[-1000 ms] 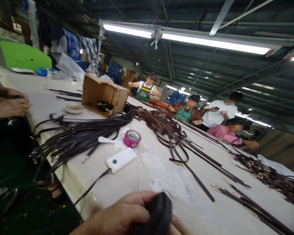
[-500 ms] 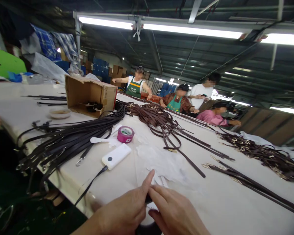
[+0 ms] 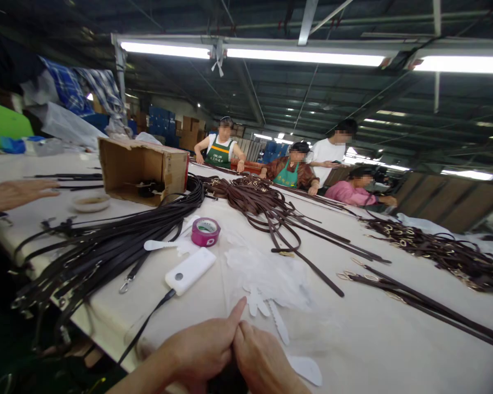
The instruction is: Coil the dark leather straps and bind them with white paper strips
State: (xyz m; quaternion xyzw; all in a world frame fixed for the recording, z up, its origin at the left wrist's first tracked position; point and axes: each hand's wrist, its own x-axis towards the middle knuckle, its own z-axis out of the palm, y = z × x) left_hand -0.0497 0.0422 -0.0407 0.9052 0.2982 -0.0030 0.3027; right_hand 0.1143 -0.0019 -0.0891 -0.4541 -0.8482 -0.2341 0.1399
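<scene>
At the bottom middle, my left hand [image 3: 207, 347] and my right hand [image 3: 265, 355] press together, fingers curled in and the left thumb pointing up. Something dark shows beneath them, but what they hold is hidden. Just beyond my hands lie flat white plastic pieces [image 3: 257, 302], one with a toothed edge [image 3: 278, 322]. Another rounded white piece [image 3: 306, 370] lies beside my right hand. A white box-shaped device [image 3: 191, 271] with a dark cable rests ahead to the left, near a purple tape roll [image 3: 205, 232].
Black straps with metal clips [image 3: 119, 235] hang over the left edge. Brown straps [image 3: 267, 205] are heaped mid-table, more [image 3: 431, 249] at right. An open cardboard box [image 3: 143, 169] and a shallow dish [image 3: 91, 204] stand left. Another person's hand [image 3: 22, 194] reaches in; several people work across the table.
The view has shifted slightly. My joined hands sit a little lower and further left, showing more of the white pieces. At the left, another person's hand has come further in over the table.
</scene>
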